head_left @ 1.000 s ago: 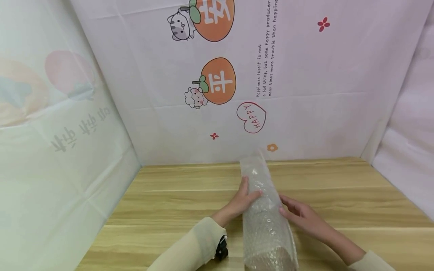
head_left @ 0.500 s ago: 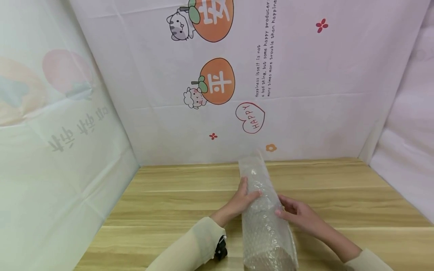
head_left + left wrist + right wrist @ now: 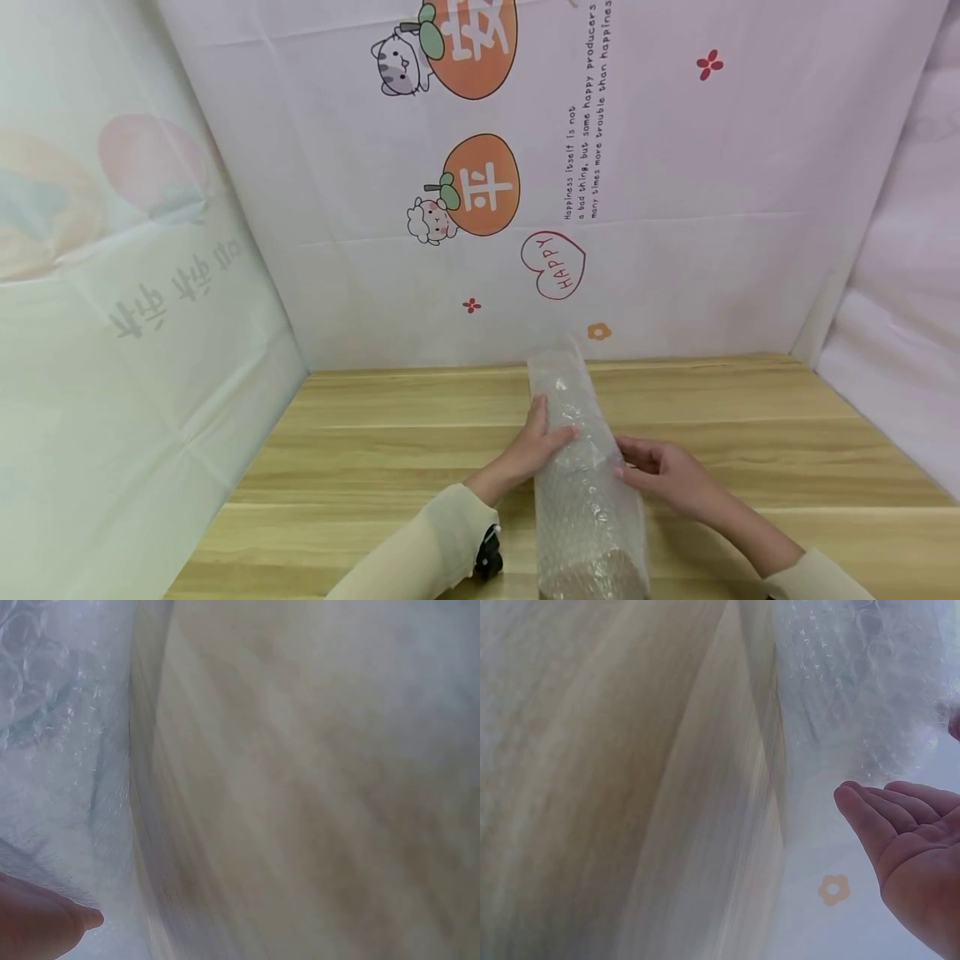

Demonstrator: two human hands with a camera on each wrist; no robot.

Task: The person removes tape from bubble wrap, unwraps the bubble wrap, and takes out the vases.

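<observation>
A long bundle of clear bubble wrap lies on the wooden table, running from the near edge of the head view back toward the wall. Something brownish shows faintly at its near end; what it is cannot be made out. My left hand holds its left side, thumb across the top and fingers along the flank. On the right side, my right hand touches the wrap with fingertips and thumb. The right wrist view shows the right hand's fingers fairly straight against the wrap. In the left wrist view, a fingertip presses the bubble wrap.
The wood-grain table spreads to both sides of the bundle. Behind it stands a white printed cloth wall, which the wrap's far end reaches. Cloth sides close off the left and right. A black device sits at my left cuff.
The bundle's near end has turned a little, and the loose wrap edge on its right has drawn in. Both hands stay in nearly the same places.
</observation>
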